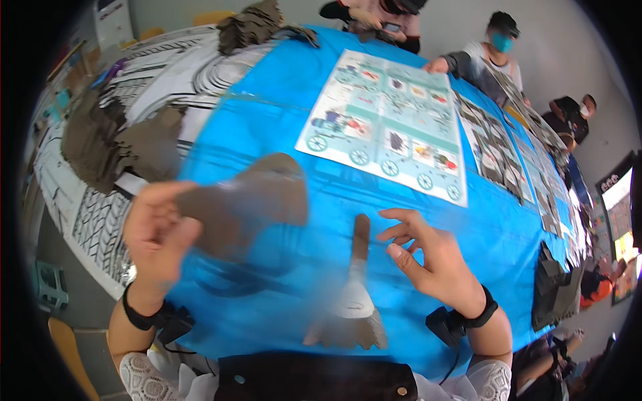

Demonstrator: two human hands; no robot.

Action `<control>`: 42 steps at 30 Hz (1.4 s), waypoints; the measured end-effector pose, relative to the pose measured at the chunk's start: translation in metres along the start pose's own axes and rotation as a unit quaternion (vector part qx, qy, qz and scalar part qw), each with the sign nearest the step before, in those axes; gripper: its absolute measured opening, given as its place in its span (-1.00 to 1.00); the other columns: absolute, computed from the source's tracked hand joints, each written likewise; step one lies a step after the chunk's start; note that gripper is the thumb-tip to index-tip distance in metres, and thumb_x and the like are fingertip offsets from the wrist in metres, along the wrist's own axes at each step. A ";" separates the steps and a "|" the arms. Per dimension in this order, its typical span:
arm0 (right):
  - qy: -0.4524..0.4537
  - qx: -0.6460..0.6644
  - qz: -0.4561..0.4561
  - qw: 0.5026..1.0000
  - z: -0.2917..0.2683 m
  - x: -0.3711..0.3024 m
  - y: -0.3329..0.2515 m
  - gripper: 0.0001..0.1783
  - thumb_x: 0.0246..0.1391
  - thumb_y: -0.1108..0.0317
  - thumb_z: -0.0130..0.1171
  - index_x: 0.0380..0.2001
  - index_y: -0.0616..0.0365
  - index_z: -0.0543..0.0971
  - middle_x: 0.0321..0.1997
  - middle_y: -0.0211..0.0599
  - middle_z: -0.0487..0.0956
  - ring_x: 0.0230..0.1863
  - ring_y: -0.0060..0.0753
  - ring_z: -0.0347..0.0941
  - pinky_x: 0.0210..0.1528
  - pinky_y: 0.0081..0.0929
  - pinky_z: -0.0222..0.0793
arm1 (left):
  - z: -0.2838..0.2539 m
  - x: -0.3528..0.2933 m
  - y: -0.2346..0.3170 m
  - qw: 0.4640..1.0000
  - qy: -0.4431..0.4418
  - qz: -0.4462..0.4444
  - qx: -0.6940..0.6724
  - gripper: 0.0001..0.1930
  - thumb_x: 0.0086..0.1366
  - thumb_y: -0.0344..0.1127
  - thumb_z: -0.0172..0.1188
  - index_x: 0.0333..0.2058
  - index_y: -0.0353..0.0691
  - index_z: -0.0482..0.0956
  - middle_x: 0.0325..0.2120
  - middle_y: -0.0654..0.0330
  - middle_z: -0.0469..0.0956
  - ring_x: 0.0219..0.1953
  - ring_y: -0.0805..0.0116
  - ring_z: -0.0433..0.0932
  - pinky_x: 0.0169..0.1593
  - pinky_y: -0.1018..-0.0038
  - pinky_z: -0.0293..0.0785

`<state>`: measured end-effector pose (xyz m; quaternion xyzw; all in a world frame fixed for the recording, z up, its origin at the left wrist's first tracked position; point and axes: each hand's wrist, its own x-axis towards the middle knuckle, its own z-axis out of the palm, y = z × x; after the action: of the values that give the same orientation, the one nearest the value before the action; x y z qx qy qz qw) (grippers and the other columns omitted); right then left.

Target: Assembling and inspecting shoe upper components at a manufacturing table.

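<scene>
My left hand [157,234] is closed on one end of a flat, dark brown cut piece [257,207], which looks like fabric or leather. The piece is held above the blue table cover and is smeared by motion. In front of me lies another brown piece [360,244] with a narrow strip at its far end, a pale patch [354,301] and a jagged near edge. Just right of that strip my right hand [431,257] hovers, fingers apart and holding nothing. Both wrists carry black straps with small black devices.
A printed chart [388,120] with pictures lies on the blue cover [234,127]. Brown piles [93,144] sit at left, with another stack [251,27] farther back. Dark folded pieces [556,291] are at right. Across the table a person [498,57] reaches toward the chart.
</scene>
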<state>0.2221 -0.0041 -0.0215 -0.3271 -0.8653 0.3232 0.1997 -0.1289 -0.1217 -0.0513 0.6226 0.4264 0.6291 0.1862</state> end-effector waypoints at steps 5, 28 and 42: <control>0.137 -0.053 -0.063 0.987 -0.001 0.028 -0.023 -0.58 0.11 0.36 0.25 0.07 0.06 0.51 -0.14 -0.20 0.66 -0.19 -0.21 0.62 -0.31 -0.39 0.53 | 0.020 0.042 0.034 0.972 -0.118 0.133 0.157 -0.72 0.12 -0.63 0.29 -0.16 -0.30 0.67 -0.38 0.09 0.67 -0.41 0.26 0.65 -0.33 0.46 0.55; -0.098 0.527 0.079 0.841 0.013 0.022 0.050 -0.11 0.23 -0.34 -0.04 0.32 0.17 0.19 0.13 -0.20 0.52 -0.04 -0.33 0.56 -0.19 -0.40 0.48 | 0.073 0.112 0.050 0.925 -0.155 0.309 0.156 -0.80 0.19 -0.65 0.24 -0.20 -0.35 0.66 -0.38 0.07 0.67 -0.36 0.24 0.63 -0.28 0.42 0.55; 0.017 0.539 -0.018 0.842 0.013 0.022 0.003 -0.65 0.34 0.05 0.08 -0.07 0.11 0.47 -0.15 -0.40 0.51 -0.04 -0.52 0.42 0.01 -0.44 0.35 | 0.109 0.104 0.000 0.987 0.069 0.058 -0.130 -0.31 0.21 -0.33 0.41 0.23 -0.29 0.24 0.05 0.11 0.49 0.12 0.39 0.42 0.19 0.33 0.35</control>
<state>0.2002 0.0075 -0.0297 -0.1578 -0.5568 0.7291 0.3653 -0.0426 -0.0094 -0.0014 0.5722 0.3158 0.7302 0.1990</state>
